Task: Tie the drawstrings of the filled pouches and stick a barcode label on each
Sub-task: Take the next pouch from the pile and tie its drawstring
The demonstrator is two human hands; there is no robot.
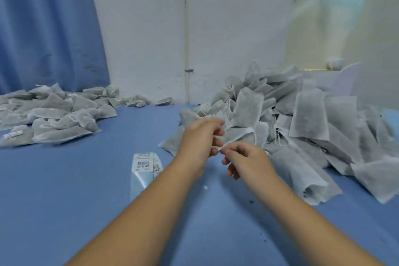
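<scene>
A grey filled pouch (239, 133) lies at the near edge of the right-hand heap, its white top band turned toward me. My left hand (199, 138) grips its gathered neck with curled fingers. Just below, my right hand (244, 157) pinches the thin white drawstring between thumb and forefinger, close to the left fingertips. A strip of barcode labels (143, 164) on pale backing paper lies on the blue table (86, 190), left of my left forearm.
A large heap of unlabelled pouches (313, 119) with loose strings fills the right side. A flatter pile of labelled pouches (54, 114) covers the far left. A white wall and a blue curtain (43, 28) stand behind the table.
</scene>
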